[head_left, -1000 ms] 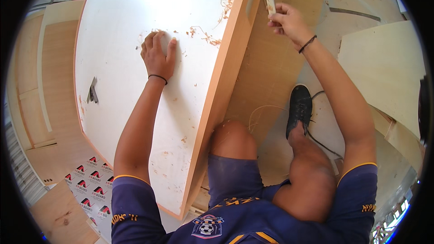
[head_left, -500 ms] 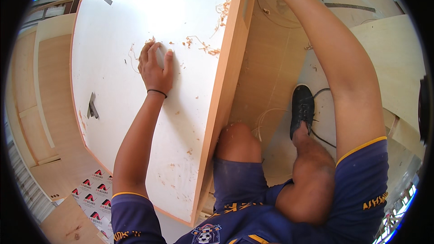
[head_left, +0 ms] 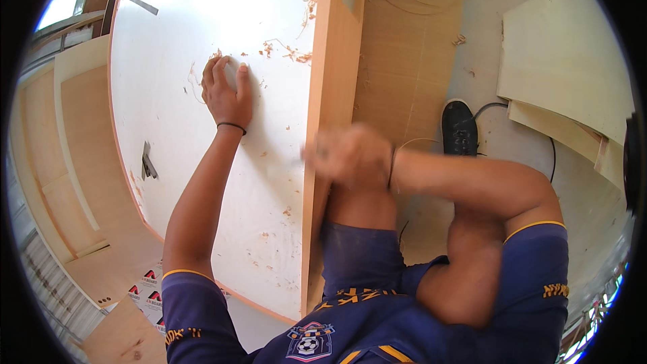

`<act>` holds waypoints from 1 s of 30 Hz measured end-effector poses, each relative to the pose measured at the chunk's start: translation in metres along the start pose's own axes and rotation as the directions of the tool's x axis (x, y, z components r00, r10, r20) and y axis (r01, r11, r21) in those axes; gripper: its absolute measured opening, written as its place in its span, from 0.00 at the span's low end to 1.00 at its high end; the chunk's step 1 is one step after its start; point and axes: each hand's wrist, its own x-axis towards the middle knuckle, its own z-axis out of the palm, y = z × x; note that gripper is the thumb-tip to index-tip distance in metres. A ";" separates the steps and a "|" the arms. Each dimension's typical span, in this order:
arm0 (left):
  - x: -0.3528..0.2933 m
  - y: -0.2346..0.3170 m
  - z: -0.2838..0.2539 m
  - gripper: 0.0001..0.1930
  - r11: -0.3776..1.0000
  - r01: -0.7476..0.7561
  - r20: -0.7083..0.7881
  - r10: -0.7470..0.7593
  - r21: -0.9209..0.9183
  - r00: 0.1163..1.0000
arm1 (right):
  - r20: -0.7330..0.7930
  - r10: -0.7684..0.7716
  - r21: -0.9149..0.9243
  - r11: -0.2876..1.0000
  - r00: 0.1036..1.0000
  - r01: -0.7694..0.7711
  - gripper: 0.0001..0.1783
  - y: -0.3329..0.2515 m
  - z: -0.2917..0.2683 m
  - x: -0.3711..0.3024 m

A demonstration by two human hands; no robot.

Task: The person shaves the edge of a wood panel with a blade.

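A large white panel (head_left: 263,182) lies in front of me with a wooden edge (head_left: 335,61) along its right side. My left hand (head_left: 228,94) leans on the white surface, fingers bent and thumb apart, with nothing seen in it. Over that wooden edge, just above my knee, is my right hand (head_left: 350,155), smeared by motion. Whether it holds anything cannot be made out. Curled wood shavings (head_left: 286,52) are strewn ahead of my left hand and near the edge.
Two small dark metal pieces (head_left: 148,162) lie together at the panel's left, and a grey strip (head_left: 143,5) sits farther up. Pale boards (head_left: 569,61) are stacked at the right. A black cable (head_left: 492,106) runs on the floor beside my shoe (head_left: 460,125).
My right hand has come from the far end of the wooden edge back toward my knee, its elbow now bent. My left hand stays on the panel while the view has shifted slightly.
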 end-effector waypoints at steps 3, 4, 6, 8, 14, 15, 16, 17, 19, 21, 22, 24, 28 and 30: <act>-0.001 0.000 -0.003 0.22 1.000 0.009 -0.002 -0.009 0.007 1.000 | 0.111 -0.110 0.097 0.990 0.988 0.100 0.16 -0.011 -0.013 -0.002; -0.004 -0.004 -0.007 0.22 1.000 0.015 0.006 -0.015 0.020 1.000 | 0.084 -0.142 0.111 0.985 0.986 0.132 0.16 -0.012 -0.017 -0.001; -0.003 -0.001 -0.014 0.22 1.000 0.019 0.011 -0.019 0.025 1.000 | -0.335 -0.012 0.142 0.988 0.942 0.064 0.15 0.061 -0.011 0.019; -0.002 0.004 -0.008 0.21 1.000 0.007 0.013 -0.007 0.013 1.000 | -0.491 0.250 0.141 0.968 0.835 -0.207 0.14 0.140 -0.031 0.040; -0.001 0.009 -0.004 0.21 1.000 -0.013 0.001 0.013 -0.010 1.000 | -0.643 0.159 -0.144 0.936 0.749 -0.322 0.14 0.272 -0.099 0.101; -0.002 0.009 -0.002 0.21 1.000 -0.012 0.004 0.012 -0.007 1.000 | -0.601 0.141 -0.172 0.938 0.787 -0.300 0.15 0.269 -0.096 0.095; -0.002 0.010 0.000 0.20 1.000 -0.012 0.008 0.012 -0.006 1.000 | -0.557 0.124 -0.200 0.940 0.821 -0.277 0.15 0.261 -0.087 0.082; -0.002 0.007 -0.004 0.20 1.000 -0.016 -0.001 0.016 -0.002 1.000 | -0.513 0.096 -0.217 0.947 0.853 -0.238 0.15 0.237 -0.077 0.076; -0.002 0.004 -0.012 0.21 1.000 -0.026 -0.013 0.026 0.008 1.000 | -0.424 0.045 -0.242 0.957 0.905 -0.161 0.17 0.180 -0.051 0.058; -0.002 0.005 -0.007 0.21 1.000 -0.029 -0.011 0.030 0.010 1.000 | -0.534 -0.075 -0.172 0.985 0.842 -0.021 0.16 0.120 0.008 0.028; -0.003 -0.001 -0.011 0.21 1.000 -0.022 -0.017 0.022 0.022 1.000 | -0.334 -0.044 -0.068 0.997 0.942 0.022 0.16 0.065 -0.014 0.022; -0.001 0.001 -0.005 0.21 0.999 -0.049 0.002 0.049 0.021 0.999 | -0.294 -0.129 0.033 0.989 0.947 0.145 0.13 0.011 0.014 -0.005; -0.003 -0.002 0.000 0.22 0.995 -0.058 0.008 0.058 0.082 0.998 | -0.211 -0.193 0.088 0.972 0.958 0.216 0.09 -0.011 0.005 -0.008; -0.003 -0.001 -0.011 0.23 0.997 -0.041 0.024 0.040 0.071 0.999 | -0.298 0.018 0.108 0.994 0.954 0.014 0.11 0.060 -0.013 0.018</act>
